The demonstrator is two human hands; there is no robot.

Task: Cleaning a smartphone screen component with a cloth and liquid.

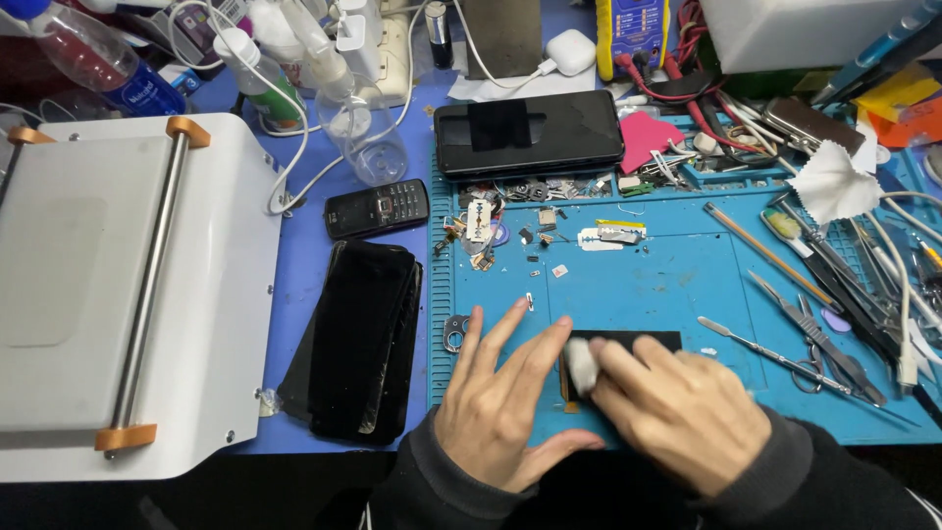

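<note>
- Right hand (682, 407) is pinching a small white wipe (581, 363) between bent fingers, pressing it down onto the near-left end of a black phone screen panel (643, 341) that is lying flat on the blue work mat (667, 280).
- Left hand (500, 397) is lying flat, fingers spread wide, holding nothing; fingertips are bracing the mat and the left edge of the panel, index pointing up toward a small metal clip.
- Panel is sitting at the near middle of the mat, mostly hidden by both hands; only its far strip is showing dark and clean. An orange-brown flex strip is peeking out at its left edge under the wipe.
- Progress judgement: wiping looks underway, not finished, as the wipe is on the panel and pressed down; I cannot tell how much of the covered surface is clean.
- Just right of the hands, tweezers (760, 345) and scissors are lying untouched on the mat.
- Beyond the hands, loose screws and small parts (500, 221) are scattered along the mat's far edge, a razor blade among them.
- Further out a black smartphone (528, 132) is lying face up at the mat's top.
- Left of the mat, a stack of black screens (358, 339) and a small keypad phone (377, 208) are resting on the blue table.
- Far left, a white machine with a metal roller bar (147, 285) is standing idle.
</note>
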